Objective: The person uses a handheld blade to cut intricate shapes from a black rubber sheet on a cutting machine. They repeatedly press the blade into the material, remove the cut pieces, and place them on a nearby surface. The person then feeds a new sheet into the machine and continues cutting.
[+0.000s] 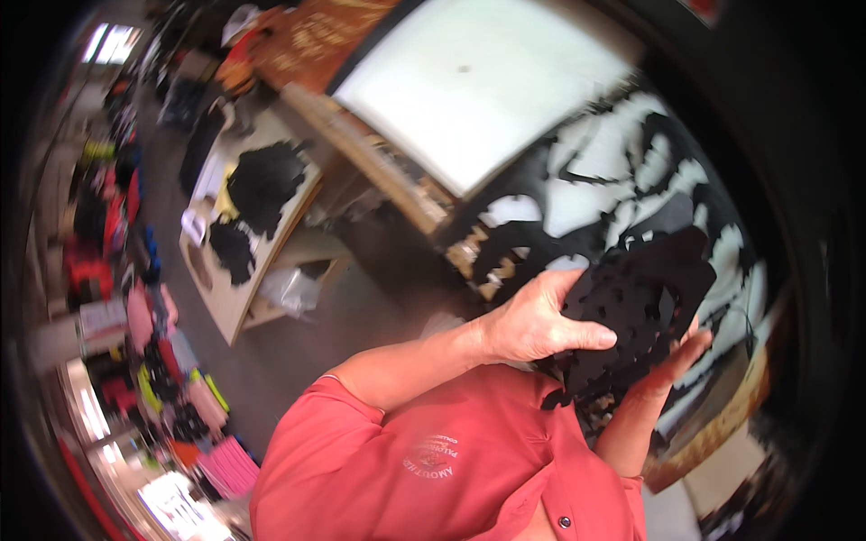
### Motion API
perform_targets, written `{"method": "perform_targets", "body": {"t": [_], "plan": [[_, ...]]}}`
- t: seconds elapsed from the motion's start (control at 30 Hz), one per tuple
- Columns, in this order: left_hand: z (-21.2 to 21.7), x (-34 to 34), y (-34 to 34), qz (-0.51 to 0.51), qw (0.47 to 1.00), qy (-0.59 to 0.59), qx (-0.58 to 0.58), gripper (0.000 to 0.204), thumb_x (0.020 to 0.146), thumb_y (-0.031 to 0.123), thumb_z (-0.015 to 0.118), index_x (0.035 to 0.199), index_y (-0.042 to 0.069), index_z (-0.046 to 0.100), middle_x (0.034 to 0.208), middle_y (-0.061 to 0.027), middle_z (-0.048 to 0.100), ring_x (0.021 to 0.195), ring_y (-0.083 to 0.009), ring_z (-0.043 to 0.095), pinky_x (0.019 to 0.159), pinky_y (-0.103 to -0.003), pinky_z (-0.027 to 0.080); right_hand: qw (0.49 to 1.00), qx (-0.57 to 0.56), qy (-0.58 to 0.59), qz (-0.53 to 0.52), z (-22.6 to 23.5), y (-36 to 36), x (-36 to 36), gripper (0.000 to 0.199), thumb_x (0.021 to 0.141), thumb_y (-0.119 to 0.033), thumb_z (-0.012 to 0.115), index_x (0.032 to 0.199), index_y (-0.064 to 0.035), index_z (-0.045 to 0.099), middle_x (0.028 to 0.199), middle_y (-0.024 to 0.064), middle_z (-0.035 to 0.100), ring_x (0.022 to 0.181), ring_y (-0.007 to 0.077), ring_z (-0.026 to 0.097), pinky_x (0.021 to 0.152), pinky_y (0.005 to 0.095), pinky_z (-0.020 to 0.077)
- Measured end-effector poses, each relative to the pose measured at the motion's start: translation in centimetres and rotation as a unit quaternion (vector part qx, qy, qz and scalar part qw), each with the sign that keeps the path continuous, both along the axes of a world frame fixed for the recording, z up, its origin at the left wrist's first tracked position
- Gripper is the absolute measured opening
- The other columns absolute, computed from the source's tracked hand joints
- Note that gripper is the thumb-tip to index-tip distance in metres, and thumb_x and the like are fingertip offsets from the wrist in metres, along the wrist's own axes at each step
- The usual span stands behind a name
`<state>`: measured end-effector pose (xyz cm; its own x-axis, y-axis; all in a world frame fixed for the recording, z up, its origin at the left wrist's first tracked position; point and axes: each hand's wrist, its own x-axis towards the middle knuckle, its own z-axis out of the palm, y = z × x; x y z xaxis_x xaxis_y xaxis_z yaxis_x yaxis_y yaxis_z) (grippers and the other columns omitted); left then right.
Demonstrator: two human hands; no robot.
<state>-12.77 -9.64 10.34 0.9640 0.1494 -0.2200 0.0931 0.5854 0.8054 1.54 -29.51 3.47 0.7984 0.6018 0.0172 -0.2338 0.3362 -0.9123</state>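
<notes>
Left to right: black pieces heaped on a pale surface; my left grip clamped, thumb uppermost, on a raised perforated black sheet; my right grip, how closed I cannot tell, presumably supporting its limp edge

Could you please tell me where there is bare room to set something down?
The white panel looks mostly bare between the brown board and the black scraps; the pale table's lower end is bare below its black pieces. Scraps crowd around the held black sheet.
</notes>
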Motion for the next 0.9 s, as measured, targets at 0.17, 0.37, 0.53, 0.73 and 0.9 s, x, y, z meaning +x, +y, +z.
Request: {"method": "perform_targets", "body": {"t": [0.17, 0.37, 0.53, 0.73, 0.9], "plan": [[0.7, -7.3, 5.5, 0.247, 0.969, 0.003, 0.012, 0.043, 0.093, 0.0, 0.082, 0.133, 0.001, 0.068, 0.117, -0.0013, 0.073, 0.105, -0.0118, 0.068, 0.095, -0.03, 0.057, 0.931, -0.275, -0.219, -0.1, -5.6, 4.4, 1.5, 0.026, 0.113, -0.018, 0.061, 0.123, 0.0038, 0.072, 0.11, 0.0059, 0.073, 0.098, 0.0129, 0.065, 0.092, 0.0263, 0.0523], [-2.7, -15.4, 13.3, 0.413, 0.911, 0.004, 0.013, 0.041, 0.096, -0.007, 0.073, 0.134, 0.007, 0.07, 0.126, -0.0038, 0.072, 0.116, -0.0161, 0.069, 0.103, -0.034, 0.056, 0.893, -0.316, -0.272, -0.17, -7.5, 2.8, 2.0, 0.023, 0.112, -0.011, 0.061, 0.124, 0.0045, 0.071, 0.111, 0.0072, 0.072, 0.102, 0.0147, 0.066, 0.095, 0.0292, 0.0533], [-6.8, -25.9, 22.3, 0.532, 0.845, 0.059, -0.002, 0.041, 0.092, -0.003, 0.079, 0.132, 0.004, 0.071, 0.123, -0.004, 0.074, 0.111, -0.0172, 0.071, 0.103, -0.034, 0.056, 0.689, -0.41, -0.566, -0.19, -8.5, 2.4, 3.2, 0.025, 0.107, -0.008, 0.066, 0.128, 0.0043, 0.069, 0.122, 0.0184, 0.071, 0.106, 0.0297, 0.068, 0.099, 0.0391, 0.0543], [-11.2, -45.6, 35.2, 0.68, 0.718, 0.143, 0.042, 0.045, 0.089, -0.002, 0.082, 0.132, 0.001, 0.069, 0.124, -0.0108, 0.076, 0.108, -0.0235, 0.075, 0.098, -0.039, 0.061, 0.611, -0.561, -0.51, -0.228, -8.5, 2.8, 4.7, 0.036, 0.109, -0.017, 0.061, 0.137, 0.0051, 0.062, 0.128, 0.0235, 0.069, 0.112, 0.0381, 0.069, 0.097, 0.0434, 0.055], [-12.6, -61.4, 45.4, 0.699, 0.655, 0.283, 0.044, 0.046, 0.09, -0.001, 0.08, 0.135, 0.0, 0.068, 0.127, -0.0137, 0.076, 0.111, -0.0286, 0.075, 0.098, -0.043, 0.062, 0.528, -0.643, -0.5, -0.242, -8.5, 3.4, 6.0, 0.041, 0.109, -0.017, 0.054, 0.141, 0.0083, 0.057, 0.131, 0.0308, 0.069, 0.115, 0.0479, 0.068, 0.098, 0.0502, 0.0553]]}}
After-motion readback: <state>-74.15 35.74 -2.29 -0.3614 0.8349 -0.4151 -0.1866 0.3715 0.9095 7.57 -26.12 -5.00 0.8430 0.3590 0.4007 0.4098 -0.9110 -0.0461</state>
